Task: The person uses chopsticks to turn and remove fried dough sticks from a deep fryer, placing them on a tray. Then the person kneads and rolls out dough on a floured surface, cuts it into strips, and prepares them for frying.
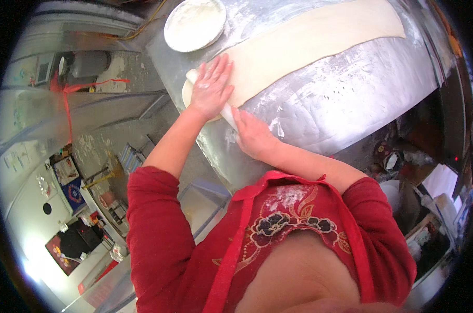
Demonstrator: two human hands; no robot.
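Note:
A long sheet of pale dough (299, 43) stretches across a floured metal tabletop (322, 101). Near its left end, a whitish rolling pin (228, 116) lies slantwise across the dough. My left hand (213, 88) rests flat over the pin, palm down, with its fingers extended onto the sheet. Closed around the pin's near end is my right hand (254, 133), beside the dough's lower edge. Part of the pin is hidden under my left hand. A short, rounded end of the dough shows to the left of the pin. Flour whitens my left hand.
A white bowl of flour (195, 24) stands at the table's back left. The table's left edge runs close to the dough end. Clear plastic sheeting (115, 101) hangs at the left, with a red ribbon (67, 105). Cluttered containers and papers (440, 180) are at the lower right.

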